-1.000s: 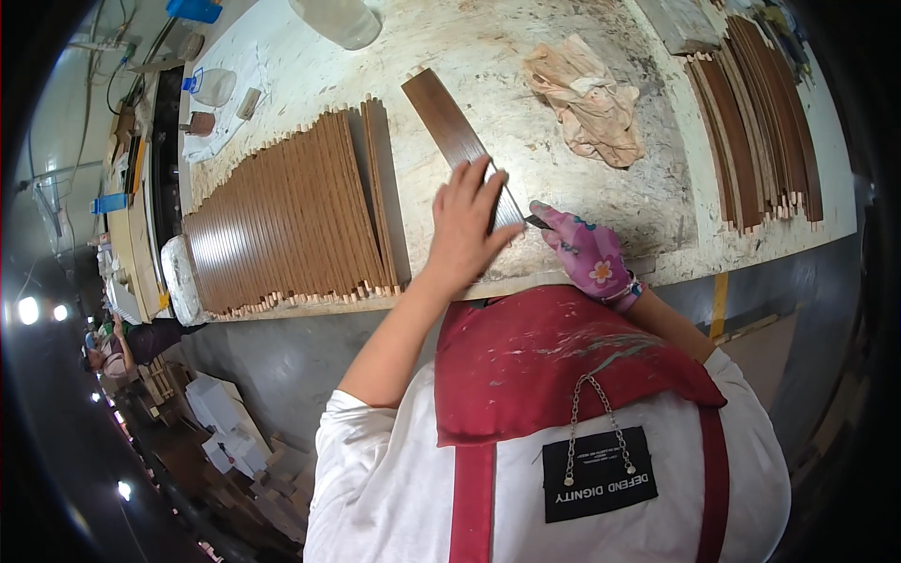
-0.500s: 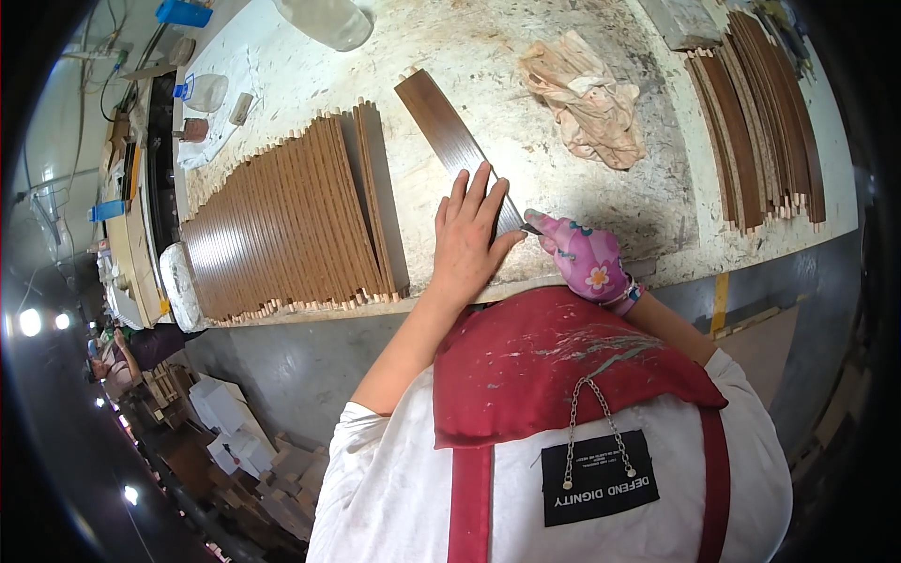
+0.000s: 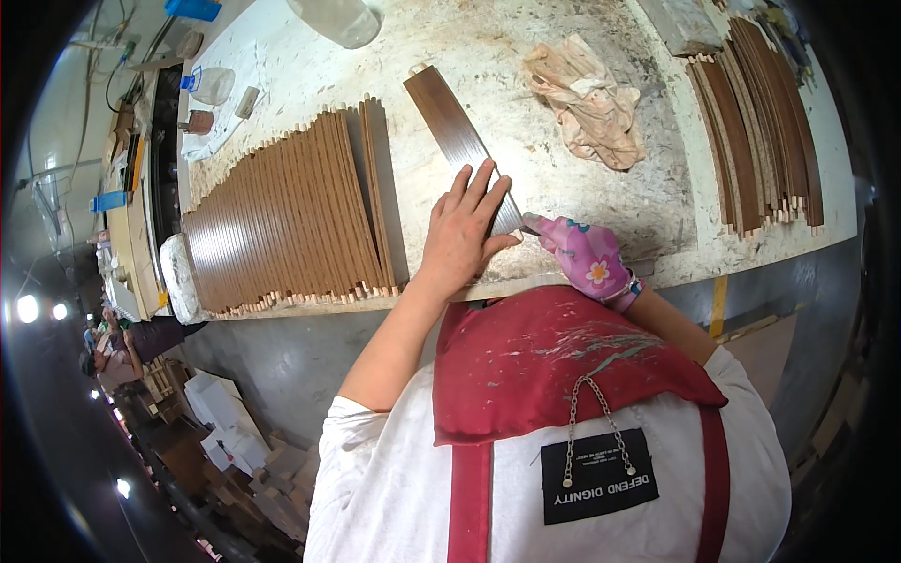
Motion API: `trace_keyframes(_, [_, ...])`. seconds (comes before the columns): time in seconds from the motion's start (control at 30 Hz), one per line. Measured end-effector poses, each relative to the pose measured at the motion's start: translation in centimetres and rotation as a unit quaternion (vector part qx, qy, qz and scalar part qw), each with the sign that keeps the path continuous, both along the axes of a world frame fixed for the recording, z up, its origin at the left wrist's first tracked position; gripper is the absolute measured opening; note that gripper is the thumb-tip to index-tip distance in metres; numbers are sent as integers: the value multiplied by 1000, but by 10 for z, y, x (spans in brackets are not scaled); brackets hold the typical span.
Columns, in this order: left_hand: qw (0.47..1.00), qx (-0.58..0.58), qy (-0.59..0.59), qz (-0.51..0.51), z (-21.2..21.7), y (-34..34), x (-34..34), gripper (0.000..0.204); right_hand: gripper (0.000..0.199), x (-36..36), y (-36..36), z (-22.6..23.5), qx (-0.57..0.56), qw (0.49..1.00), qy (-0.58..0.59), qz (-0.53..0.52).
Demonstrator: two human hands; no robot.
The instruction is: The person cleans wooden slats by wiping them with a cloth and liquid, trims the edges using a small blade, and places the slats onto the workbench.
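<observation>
A single dark brown wooden plank [image 3: 452, 124] lies slantwise on the pale workbench [image 3: 469, 38]. My left hand [image 3: 462, 235] is bare and presses flat on the plank's near end, fingers spread. My right hand [image 3: 587, 259] wears a pink flowered glove and is closed on a small tool whose tip touches the plank's near end by my left fingertips. The tool itself is mostly hidden by the glove.
A row of brown planks [image 3: 286, 218] lies side by side at the left. Another stack of planks [image 3: 762, 122] is at the right. A crumpled beige rag [image 3: 587, 101] lies beyond my right hand. A clear plastic container [image 3: 338, 19] stands at the back. People work at the far lower left.
My left hand has flattened and spread its fingers on the plank's near end. The gloved right hand has stayed at the plank's end, shifting only slightly.
</observation>
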State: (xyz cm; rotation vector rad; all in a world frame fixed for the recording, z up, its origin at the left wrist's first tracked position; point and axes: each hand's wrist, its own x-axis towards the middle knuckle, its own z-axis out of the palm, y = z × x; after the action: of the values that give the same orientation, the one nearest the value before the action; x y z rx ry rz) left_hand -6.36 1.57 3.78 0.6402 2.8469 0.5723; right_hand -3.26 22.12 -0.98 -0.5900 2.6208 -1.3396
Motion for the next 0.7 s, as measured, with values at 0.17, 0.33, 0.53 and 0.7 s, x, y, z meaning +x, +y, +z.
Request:
trace_keyframes(0.17, [1000,-2,-8,-20,2,-7,-3,73,33,-15,7,28,15,999,-36,6])
trace_keyframes(0.33, [999,9,-36,-27,2,-8,-6,75,39,-32,12,21,65,994,-9,87])
trace_keyframes(0.53, [999,6,-47,-26,4,-7,-7,75,48,-34,16,14,43,991,6,130])
trace_keyframes(0.7, [998,3,-57,-30,4,-8,-7,74,36,-37,16,23,73,988,-23,134])
